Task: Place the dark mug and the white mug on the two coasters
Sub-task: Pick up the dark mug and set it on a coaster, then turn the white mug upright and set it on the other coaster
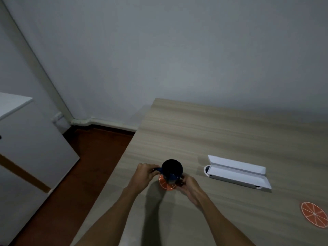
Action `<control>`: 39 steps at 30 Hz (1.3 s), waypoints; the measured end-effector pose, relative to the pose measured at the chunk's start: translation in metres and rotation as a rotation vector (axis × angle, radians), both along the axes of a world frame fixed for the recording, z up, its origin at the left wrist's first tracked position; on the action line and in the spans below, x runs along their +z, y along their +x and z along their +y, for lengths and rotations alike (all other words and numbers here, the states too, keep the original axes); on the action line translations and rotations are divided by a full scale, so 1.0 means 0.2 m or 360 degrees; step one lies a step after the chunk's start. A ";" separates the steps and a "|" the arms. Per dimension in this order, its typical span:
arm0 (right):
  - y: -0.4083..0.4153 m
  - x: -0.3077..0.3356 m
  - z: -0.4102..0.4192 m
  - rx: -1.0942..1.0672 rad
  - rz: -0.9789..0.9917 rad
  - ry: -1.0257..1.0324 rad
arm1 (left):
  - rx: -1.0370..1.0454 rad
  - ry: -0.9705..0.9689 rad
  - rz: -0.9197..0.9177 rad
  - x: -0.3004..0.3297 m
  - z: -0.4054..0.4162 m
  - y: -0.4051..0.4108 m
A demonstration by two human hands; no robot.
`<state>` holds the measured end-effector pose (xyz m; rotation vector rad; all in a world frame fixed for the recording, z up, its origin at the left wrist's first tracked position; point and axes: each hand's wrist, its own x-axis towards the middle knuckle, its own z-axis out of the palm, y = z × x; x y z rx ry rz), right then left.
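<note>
The dark mug (172, 169) stands upright over an orange-slice coaster (166, 184) near the table's left edge, covering its far part. My left hand (144, 174) grips the mug's handle on its left side. My right hand (189, 186) touches the mug's lower right side and the coaster's edge with its fingertips. A second orange-slice coaster (314, 216) lies bare at the far right of the table. No white mug is in view.
A long white open box (237, 172) lies on the wooden table (213, 132) to the right of the mug. The table's left edge drops to a brown floor (85, 174). A white cabinet (26, 157) stands at the left.
</note>
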<state>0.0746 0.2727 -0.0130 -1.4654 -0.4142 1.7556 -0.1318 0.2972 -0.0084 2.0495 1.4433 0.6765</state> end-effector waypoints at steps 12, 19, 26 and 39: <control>0.00 -0.23 0.16 0.0319 -0.0248 -0.0085 | 0.0006 -0.0115 -0.0059 -0.24 0.12 -0.03; 0.02 -0.23 0.16 0.0501 -0.0274 -0.0038 | -0.0019 -0.0098 0.0030 -0.25 0.13 -0.05; 0.10 -0.10 0.14 0.0591 -0.0435 0.0122 | 0.0051 -0.0344 0.0132 -0.19 0.11 -0.03; 0.75 0.35 -0.30 0.0602 -0.1332 0.0552 | -0.0198 -0.0347 0.0134 0.33 -0.17 0.36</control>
